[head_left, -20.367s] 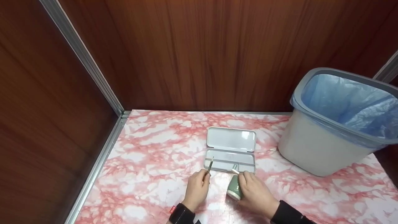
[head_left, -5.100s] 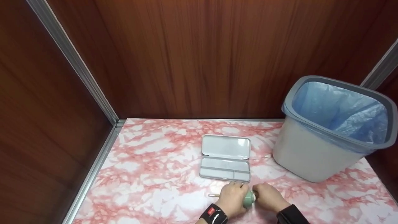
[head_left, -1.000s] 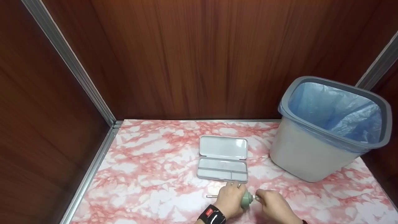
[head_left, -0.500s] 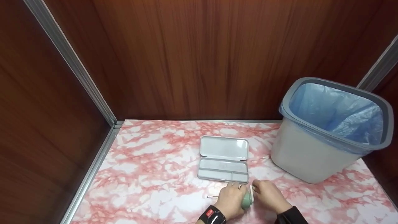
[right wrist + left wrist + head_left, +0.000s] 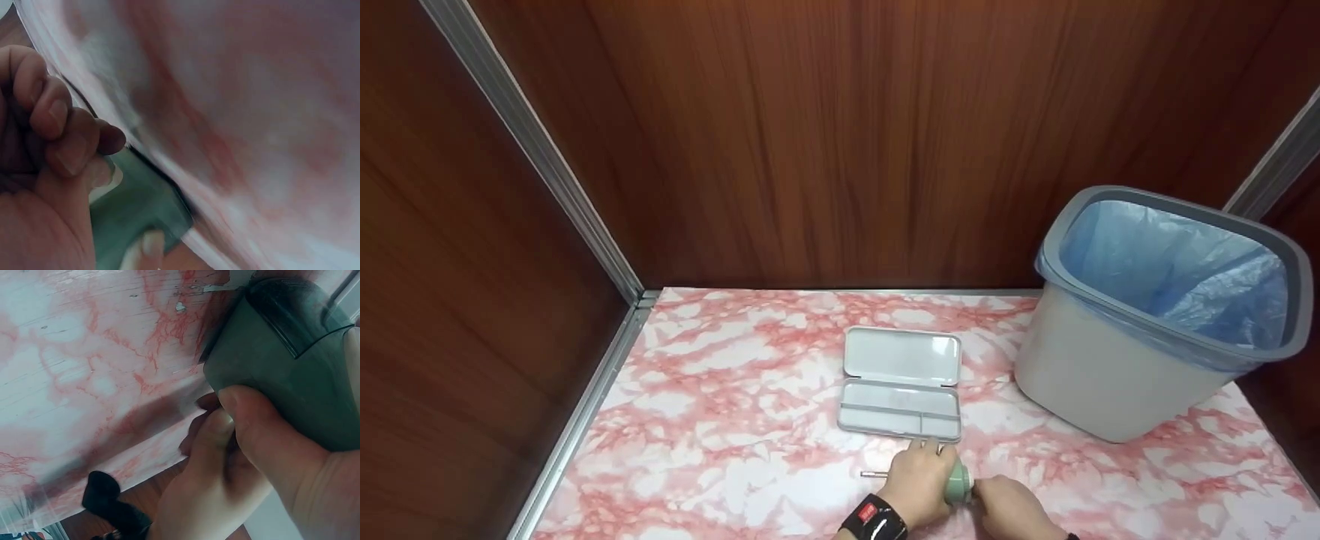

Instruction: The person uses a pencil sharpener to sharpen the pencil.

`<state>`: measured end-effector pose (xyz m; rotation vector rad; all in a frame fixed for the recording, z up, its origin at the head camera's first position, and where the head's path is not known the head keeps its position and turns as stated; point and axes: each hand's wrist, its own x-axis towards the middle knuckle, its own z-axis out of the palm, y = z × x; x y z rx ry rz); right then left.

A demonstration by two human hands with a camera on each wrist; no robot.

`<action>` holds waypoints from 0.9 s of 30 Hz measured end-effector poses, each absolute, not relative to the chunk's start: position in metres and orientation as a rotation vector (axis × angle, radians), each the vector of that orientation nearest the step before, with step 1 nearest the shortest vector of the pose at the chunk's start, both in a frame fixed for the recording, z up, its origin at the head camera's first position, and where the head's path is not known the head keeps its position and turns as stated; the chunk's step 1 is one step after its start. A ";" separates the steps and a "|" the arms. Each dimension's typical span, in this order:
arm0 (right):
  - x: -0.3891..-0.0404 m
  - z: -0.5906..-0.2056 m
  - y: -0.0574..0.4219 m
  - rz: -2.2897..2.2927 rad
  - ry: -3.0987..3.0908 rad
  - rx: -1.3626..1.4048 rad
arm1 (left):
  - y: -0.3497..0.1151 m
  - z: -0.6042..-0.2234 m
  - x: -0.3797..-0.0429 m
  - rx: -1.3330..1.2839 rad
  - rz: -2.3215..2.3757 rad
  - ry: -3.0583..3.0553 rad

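A small green pencil sharpener (image 5: pixel 958 482) lies on its side near the front edge of the pink marbled table (image 5: pixel 735 420). My left hand (image 5: pixel 919 480) grips its body, and the left wrist view shows my fingers (image 5: pixel 253 433) wrapped round the dark green casing (image 5: pixel 298 365). A pencil (image 5: pixel 871 474) sticks out to the left from under that hand. My right hand (image 5: pixel 1009 506) is at the sharpener's right end with its fingers (image 5: pixel 62 129) curled and pinching the small crank beside the green body (image 5: pixel 140 208). The crank itself is mostly hidden.
An open grey pencil case (image 5: pixel 901 382) lies just behind my hands, its tray showing nothing inside. A grey waste bin (image 5: pixel 1110 375) with a blue liner stands at the right. Wood-grain walls close in the back and left, and a metal strip (image 5: pixel 585 420) edges the table's left side.
My right hand has circled at the sharpener's right end, up toward the pencil case and then back down toward me. The left hand, sharpener and pencil have stayed in place.
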<state>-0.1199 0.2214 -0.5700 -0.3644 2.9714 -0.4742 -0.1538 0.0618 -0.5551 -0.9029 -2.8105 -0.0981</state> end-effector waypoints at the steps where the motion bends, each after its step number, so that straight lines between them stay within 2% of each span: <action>1: -0.118 -0.568 0.221 -0.470 2.957 -0.372 | 0.062 -0.555 -0.154 -0.903 -0.095 -2.809; 16: -0.097 -0.536 0.224 -0.603 2.959 -0.423 | 0.061 -0.554 -0.154 -0.914 -0.133 -2.863; 27: -0.115 -0.518 0.221 -0.603 3.168 -0.409 | 0.063 -0.556 -0.154 -0.914 -0.121 -2.837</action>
